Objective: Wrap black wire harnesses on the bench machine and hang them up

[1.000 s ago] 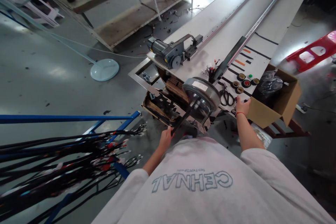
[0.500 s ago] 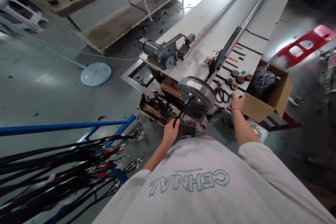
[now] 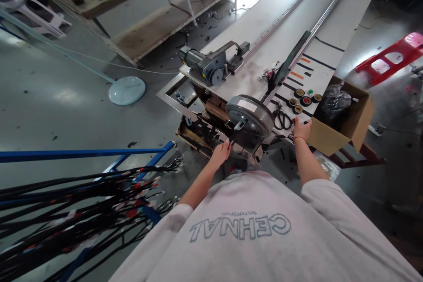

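Note:
My left hand (image 3: 221, 153) is closed on the end of a dark cable (image 3: 234, 135), which runs up to the near face of a round drum (image 3: 250, 115) at the bench corner. At the near edge of the white bench (image 3: 264, 44), my right hand (image 3: 302, 128) has its fingers bent over a small red thing, mostly hidden. Black-handled scissors (image 3: 283, 120) lie just left of that hand. Several tape rolls (image 3: 306, 101) sit beyond it. A dark wire bundle (image 3: 271, 80) lies behind the drum, by the metal rail.
An open cardboard box (image 3: 358, 116) with a plastic bag stands at the right, near a red stool (image 3: 383, 59). A motor (image 3: 201, 64) sits on the bench's left corner. Many cables hang on a blue frame (image 3: 132, 153) at the lower left.
My left hand has moved slightly right and up, and less of the dark cable shows between it and the drum. The view has shifted a little; my right hand stays at the bench edge.

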Motion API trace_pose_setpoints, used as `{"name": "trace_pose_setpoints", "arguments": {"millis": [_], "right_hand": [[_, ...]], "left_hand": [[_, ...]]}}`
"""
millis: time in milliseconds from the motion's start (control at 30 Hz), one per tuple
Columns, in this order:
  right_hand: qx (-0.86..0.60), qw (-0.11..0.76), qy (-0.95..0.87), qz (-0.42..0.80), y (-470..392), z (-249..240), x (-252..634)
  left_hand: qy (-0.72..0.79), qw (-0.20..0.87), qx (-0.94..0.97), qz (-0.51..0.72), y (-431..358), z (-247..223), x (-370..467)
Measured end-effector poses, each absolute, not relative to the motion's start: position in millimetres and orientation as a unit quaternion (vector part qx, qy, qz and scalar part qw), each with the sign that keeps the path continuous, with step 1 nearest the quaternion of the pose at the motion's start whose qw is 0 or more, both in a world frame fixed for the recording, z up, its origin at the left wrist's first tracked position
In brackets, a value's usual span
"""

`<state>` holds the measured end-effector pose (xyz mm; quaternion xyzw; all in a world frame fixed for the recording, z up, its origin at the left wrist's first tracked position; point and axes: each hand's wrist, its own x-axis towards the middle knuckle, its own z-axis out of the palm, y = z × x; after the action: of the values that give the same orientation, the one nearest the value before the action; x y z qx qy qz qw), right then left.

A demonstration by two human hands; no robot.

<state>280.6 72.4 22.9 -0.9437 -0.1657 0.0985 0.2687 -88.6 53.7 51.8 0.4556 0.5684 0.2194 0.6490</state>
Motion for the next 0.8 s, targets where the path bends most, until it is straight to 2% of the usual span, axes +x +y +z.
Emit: {"name": "trace_pose_setpoints", "arguments": {"millis": [67, 200, 267, 467, 600, 800], "right_hand": [[-0.944, 0.267, -0.165, 0.098, 72.2, 24.6, 279.6], [-0.945, 0.263, -0.158, 0.113, 72.2, 27.9, 277.7], [-0.944, 0.264, -0.156, 0.119, 72.3, 28.4, 277.5], [-0.945, 0.265, -0.149, 0.120, 71.5, 24.6, 279.9], [-0.944, 0.267, -0.152, 0.116, 71.5, 22.9, 280.3], [-0.943, 0.271, -0.152, 0.117, 71.8, 22.7, 279.6]], "left_hand": [[0.553, 0.646, 0.486, 0.204, 52.0, 50.4, -98.1], [0.495, 0.634, 0.592, 0.048, 32.4, 32.9, -132.2], [0.500, 0.612, 0.612, 0.017, 16.3, 24.4, -152.1], [0.619, 0.462, 0.612, 0.168, -24.7, 44.9, -179.3], [0.626, 0.429, 0.625, 0.181, -25.3, 67.5, -165.9], [0.615, 0.395, 0.653, 0.196, -2.8, 74.7, -142.9]]}}
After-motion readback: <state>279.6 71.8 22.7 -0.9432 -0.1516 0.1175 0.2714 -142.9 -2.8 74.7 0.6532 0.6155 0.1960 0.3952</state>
